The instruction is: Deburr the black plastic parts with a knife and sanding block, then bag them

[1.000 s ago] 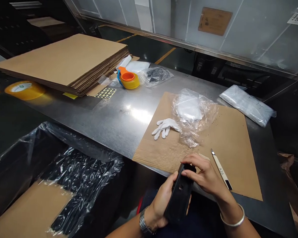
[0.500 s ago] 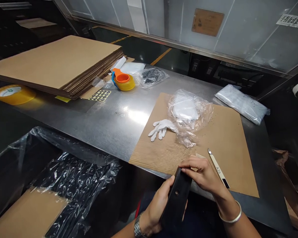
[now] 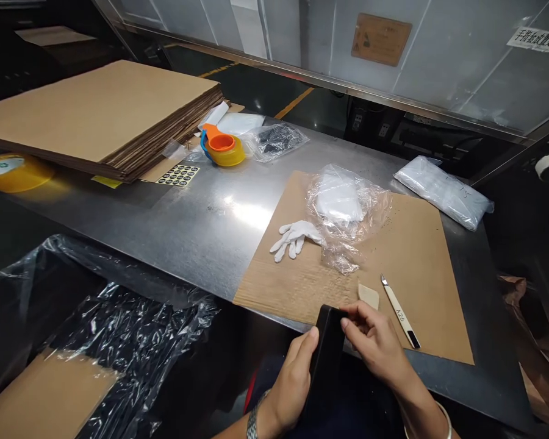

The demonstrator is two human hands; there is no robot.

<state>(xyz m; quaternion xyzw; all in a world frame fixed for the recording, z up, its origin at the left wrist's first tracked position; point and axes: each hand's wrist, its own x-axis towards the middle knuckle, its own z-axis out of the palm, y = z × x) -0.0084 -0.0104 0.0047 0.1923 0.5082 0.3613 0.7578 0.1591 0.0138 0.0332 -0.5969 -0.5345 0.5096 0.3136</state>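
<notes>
A long black rectangular part (image 3: 328, 347) with rounded corners is held tilted at the table's front edge. My left hand (image 3: 289, 381) is closed around its left side, thumb along the edge. The fingers of my right hand (image 3: 377, 341) are bent together at its upper right edge, thumb and forefinger touching it. Just beyond my right hand lies a small beige pad (image 3: 368, 296). To its right is a pen-like cutter (image 3: 400, 312) with a pale handle marked A26. The lower end of the black part fades into the dark background.
A cardboard sheet (image 3: 421, 262) on the metal table carries a white glove (image 3: 295, 238) and a clear plastic bag (image 3: 343, 204). Further left are a tape dispenser (image 3: 224, 149), a sticker sheet (image 3: 179, 175) and stacked cardboard (image 3: 105, 110). A plastic-lined box (image 3: 132, 329) stands below, at left.
The black part has turned, so its face with a hole no longer shows. My right hand has shifted slightly down and right, uncovering more of the beige pad.
</notes>
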